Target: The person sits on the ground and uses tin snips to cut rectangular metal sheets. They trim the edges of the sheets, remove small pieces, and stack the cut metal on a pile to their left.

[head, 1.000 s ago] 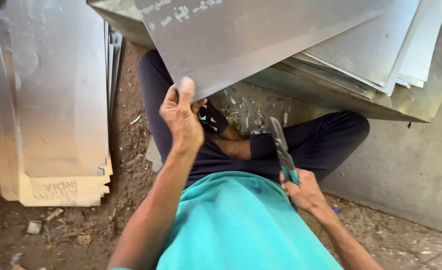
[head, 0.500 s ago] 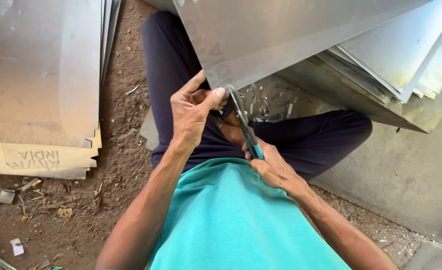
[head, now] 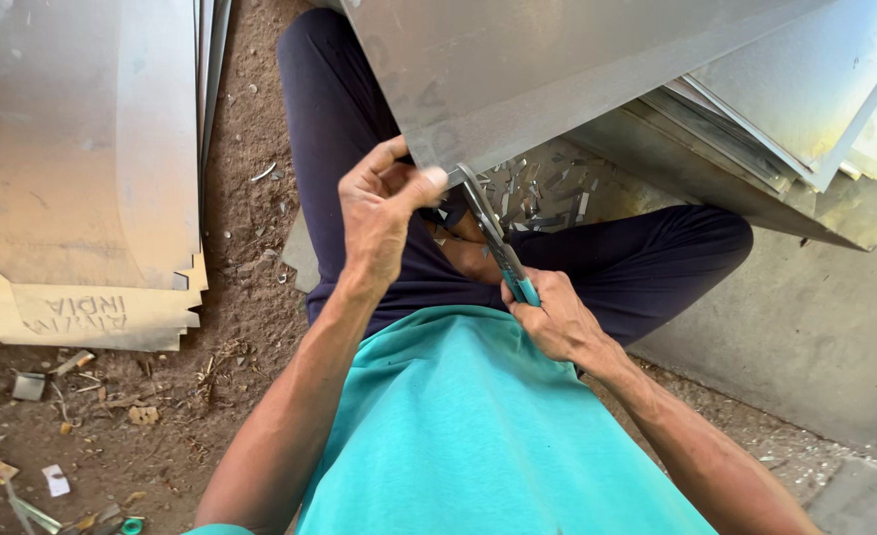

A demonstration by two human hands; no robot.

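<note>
Sheet metal [head: 557,69]: large, thin grey panel, slanting over the crossed legs, lower corner down at the lap between both hands. Judged stiff across the flat yet springy along a free edge, light for its spread, awkward by sheer size. Cut edges likely sharp, so best gripped on the flat just behind the corner, not along the rim.

Stack of sheets [head: 72,168]: left of the person, leaning on the dirt floor [head: 250,218], same dull grey stock, notched at the bottom corners. More panels [head: 815,89] fanned out at the right.

Left hand [head: 379,213]: fingers [head: 429,180] closed on the sheet's lower corner, thumb on top, steadying it right beside the blades.

Right hand [head: 557,322]: wrapped tight on the teal handles, fingers clamped on the snips.

Snips [head: 493,233]: blades at the sheet's corner, touching the edge next to the left thumb; whether open or closed on the metal, hard to tell. Judged hard and heavy for their size, secure by the coated grips.

Offcuts [head: 543,188]: small bright slivers scattered on the ground beyond the knees. Probably sharp, best not picked up carelessly.
</note>
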